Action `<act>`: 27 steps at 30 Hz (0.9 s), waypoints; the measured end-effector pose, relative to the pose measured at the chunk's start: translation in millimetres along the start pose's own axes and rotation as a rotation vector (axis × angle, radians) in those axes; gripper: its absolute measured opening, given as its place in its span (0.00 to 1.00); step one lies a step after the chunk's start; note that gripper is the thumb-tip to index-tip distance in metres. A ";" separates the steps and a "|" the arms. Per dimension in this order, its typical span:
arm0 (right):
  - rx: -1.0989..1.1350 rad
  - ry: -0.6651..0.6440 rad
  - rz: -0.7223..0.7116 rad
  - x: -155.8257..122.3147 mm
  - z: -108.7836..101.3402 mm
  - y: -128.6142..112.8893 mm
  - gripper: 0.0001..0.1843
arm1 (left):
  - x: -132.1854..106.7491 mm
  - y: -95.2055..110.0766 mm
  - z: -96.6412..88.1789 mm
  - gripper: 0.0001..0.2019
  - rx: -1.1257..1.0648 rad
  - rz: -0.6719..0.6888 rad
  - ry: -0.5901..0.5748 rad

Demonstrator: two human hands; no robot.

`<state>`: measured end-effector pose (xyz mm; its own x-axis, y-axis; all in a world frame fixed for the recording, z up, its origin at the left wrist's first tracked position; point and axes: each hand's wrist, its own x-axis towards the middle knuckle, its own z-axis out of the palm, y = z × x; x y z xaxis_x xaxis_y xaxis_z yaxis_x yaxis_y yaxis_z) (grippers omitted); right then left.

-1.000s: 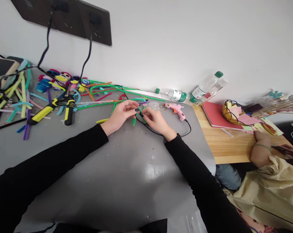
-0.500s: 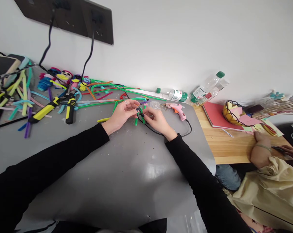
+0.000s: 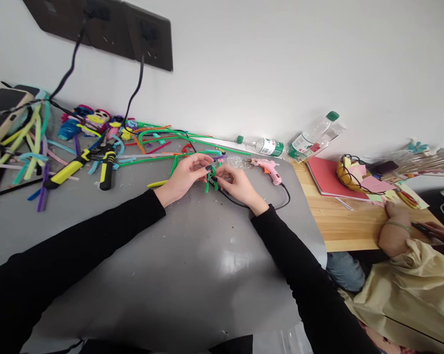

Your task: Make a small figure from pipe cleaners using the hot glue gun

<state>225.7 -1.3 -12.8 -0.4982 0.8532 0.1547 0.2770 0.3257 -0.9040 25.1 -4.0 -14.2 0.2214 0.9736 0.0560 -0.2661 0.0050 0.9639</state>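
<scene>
A bent green pipe cleaner is pinched between my two hands over the grey table. My left hand grips it from the left, thumb and fingers closed. From the other side my right hand pinches it too, with the fingertips partly hiding its shape. Its short ends hang below the fingers. A yellow pipe cleaner lies by my left wrist. To the right of my hands rests a pink glue gun, its black cord looping behind my right wrist.
Yellow-black pliers, loose pipe cleaners and small colourful figures lie at the left. Plastic bottles are along the wall. On the wooden table sit a red folder and a yellow basket; a co-worker's arm rests there.
My fingers have shifted slightly on the green pipe cleaner, and its hanging ends sit at a slightly different angle. Both hands stay in nearly the same place.
</scene>
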 end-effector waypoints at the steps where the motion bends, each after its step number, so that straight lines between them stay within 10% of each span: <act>1: 0.005 -0.005 0.004 -0.1 0.0 -0.8 0.08 | -0.2 0.2 0.0 0.19 -0.001 -0.002 -0.003; 27: 0.039 -0.043 0.020 -0.8 -0.6 -4.0 0.12 | -2.1 -1.2 -1.5 0.21 0.138 0.041 -0.102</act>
<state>225.5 -3.1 -9.1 -0.5275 0.8410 0.1198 0.2555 0.2916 -0.9218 23.5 -5.7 -15.8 0.3088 0.9441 0.1155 -0.1472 -0.0726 0.9864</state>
